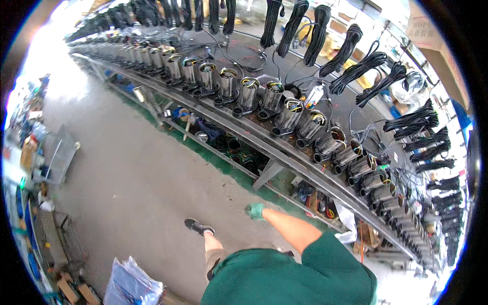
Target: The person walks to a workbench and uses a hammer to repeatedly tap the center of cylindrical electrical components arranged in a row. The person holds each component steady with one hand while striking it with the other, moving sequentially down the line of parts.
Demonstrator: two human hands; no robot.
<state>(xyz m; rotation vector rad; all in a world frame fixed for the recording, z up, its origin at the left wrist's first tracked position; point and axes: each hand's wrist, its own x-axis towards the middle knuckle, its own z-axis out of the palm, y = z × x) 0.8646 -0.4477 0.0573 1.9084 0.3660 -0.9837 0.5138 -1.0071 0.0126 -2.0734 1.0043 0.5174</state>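
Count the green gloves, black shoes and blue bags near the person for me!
Green glove: 1
Black shoe: 1
Blue bag: 1
Total: 3

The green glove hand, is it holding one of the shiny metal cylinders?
No, the green-gloved right hand hangs over the grey concrete floor, apart from the shiny metal cylinders on the long bench.
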